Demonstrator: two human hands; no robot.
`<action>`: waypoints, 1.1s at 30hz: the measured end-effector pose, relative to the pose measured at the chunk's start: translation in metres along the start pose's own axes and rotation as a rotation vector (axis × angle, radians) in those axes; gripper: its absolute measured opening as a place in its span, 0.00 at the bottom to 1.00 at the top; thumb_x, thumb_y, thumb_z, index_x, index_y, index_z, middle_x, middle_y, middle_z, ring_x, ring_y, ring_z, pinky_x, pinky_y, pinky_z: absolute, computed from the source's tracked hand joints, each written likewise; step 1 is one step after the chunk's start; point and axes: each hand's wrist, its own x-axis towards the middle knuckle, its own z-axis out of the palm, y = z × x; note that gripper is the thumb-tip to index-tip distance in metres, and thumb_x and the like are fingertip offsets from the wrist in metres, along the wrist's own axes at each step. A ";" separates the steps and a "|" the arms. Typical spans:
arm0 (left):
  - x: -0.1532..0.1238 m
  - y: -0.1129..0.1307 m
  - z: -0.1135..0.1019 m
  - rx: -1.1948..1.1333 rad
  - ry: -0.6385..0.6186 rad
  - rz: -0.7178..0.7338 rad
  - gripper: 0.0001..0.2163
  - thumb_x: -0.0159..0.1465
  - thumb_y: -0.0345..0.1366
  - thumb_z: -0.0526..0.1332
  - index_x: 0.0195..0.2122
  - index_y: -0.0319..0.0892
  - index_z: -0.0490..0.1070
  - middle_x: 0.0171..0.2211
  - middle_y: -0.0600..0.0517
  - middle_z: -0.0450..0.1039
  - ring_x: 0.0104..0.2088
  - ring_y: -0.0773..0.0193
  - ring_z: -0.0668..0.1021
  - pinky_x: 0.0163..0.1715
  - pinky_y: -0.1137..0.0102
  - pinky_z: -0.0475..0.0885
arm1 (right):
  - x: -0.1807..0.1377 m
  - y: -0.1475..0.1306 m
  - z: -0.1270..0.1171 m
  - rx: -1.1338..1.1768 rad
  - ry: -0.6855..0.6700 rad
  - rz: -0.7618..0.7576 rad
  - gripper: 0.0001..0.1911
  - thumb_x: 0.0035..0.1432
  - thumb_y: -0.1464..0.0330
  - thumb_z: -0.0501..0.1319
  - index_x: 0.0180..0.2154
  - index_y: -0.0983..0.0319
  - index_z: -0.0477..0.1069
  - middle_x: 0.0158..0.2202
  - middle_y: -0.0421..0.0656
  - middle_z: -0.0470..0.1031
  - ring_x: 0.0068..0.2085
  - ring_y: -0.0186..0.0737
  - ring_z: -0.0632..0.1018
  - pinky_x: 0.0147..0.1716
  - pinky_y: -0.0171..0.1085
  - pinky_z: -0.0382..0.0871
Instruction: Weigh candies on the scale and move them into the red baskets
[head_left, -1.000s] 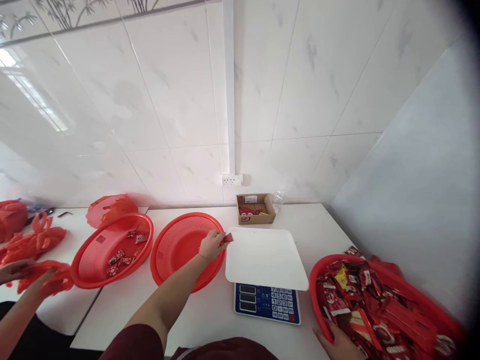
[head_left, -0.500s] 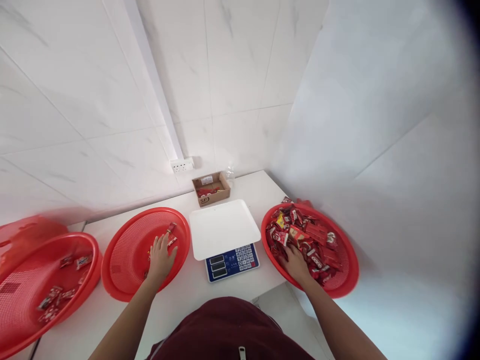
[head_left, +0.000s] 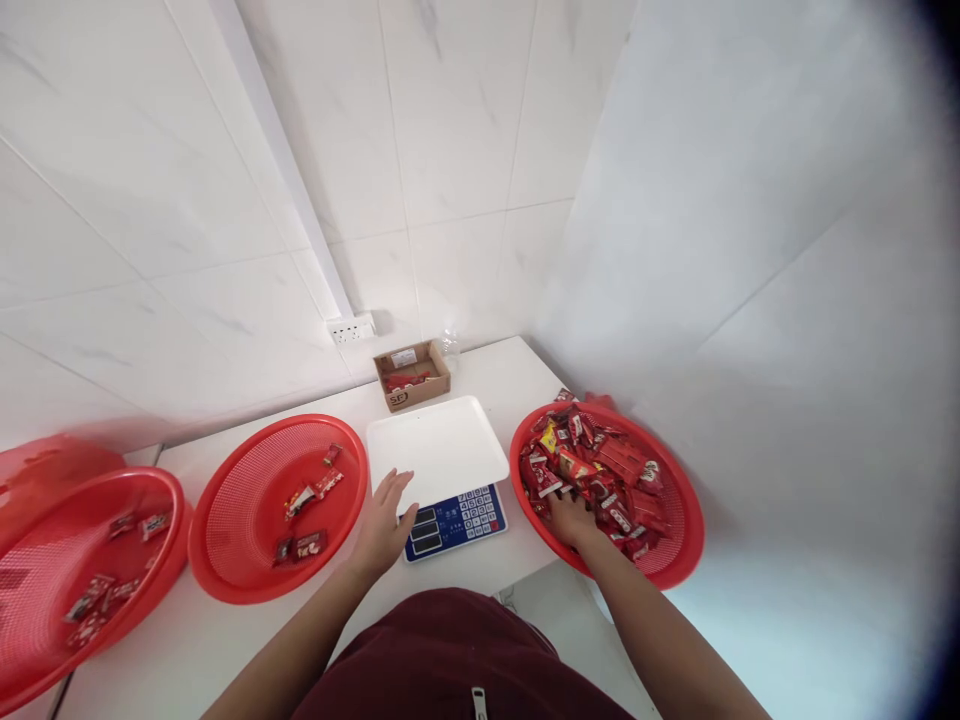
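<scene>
My left hand [head_left: 385, 525] hovers open with fingers stretched, between the middle red basket [head_left: 225, 560] and the white-topped scale [head_left: 439, 450]. Several small red packets [head_left: 309, 495] lie in that middle basket. My right hand [head_left: 571, 520] reaches into the right red basket [head_left: 682, 555], its fingers buried among a heap of red candy packets [head_left: 600, 465]; I cannot see whether it grips any.
The scale's blue keypad [head_left: 457, 520] faces me. A small cardboard box [head_left: 412, 375] stands at the wall under a socket [head_left: 350, 328]. Another red basket [head_left: 45, 650] with a few packets sits at far left. The tiled wall corner closes in on the right.
My left hand has let go of the packets, which now lie in the middle basket, and drawn back toward the scale. My right hand stays in the candy heap. The view swung right.
</scene>
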 end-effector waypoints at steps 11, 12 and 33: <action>-0.004 0.028 0.016 -0.043 -0.153 -0.110 0.16 0.63 0.34 0.52 0.53 0.44 0.65 0.54 0.46 0.68 0.58 0.58 0.67 0.57 0.60 0.63 | -0.002 0.015 -0.007 0.291 0.141 -0.147 0.27 0.54 0.68 0.55 0.57 0.61 0.61 0.54 0.53 0.69 0.52 0.49 0.72 0.50 0.44 0.63; -0.003 0.032 0.018 -0.051 -0.158 -0.128 0.16 0.63 0.33 0.52 0.52 0.44 0.65 0.54 0.47 0.68 0.57 0.59 0.67 0.57 0.60 0.63 | -0.003 0.019 -0.009 0.317 0.146 -0.173 0.27 0.54 0.68 0.55 0.57 0.60 0.61 0.53 0.51 0.70 0.51 0.48 0.73 0.49 0.42 0.64; 0.057 0.175 0.093 -1.062 -0.705 -0.514 0.34 0.56 0.49 0.63 0.61 0.48 0.54 0.56 0.40 0.63 0.52 0.52 0.70 0.43 0.59 0.71 | -0.070 0.045 -0.070 1.417 0.080 -0.216 0.32 0.48 0.54 0.63 0.55 0.53 0.62 0.52 0.44 0.72 0.44 0.47 0.77 0.35 0.43 0.77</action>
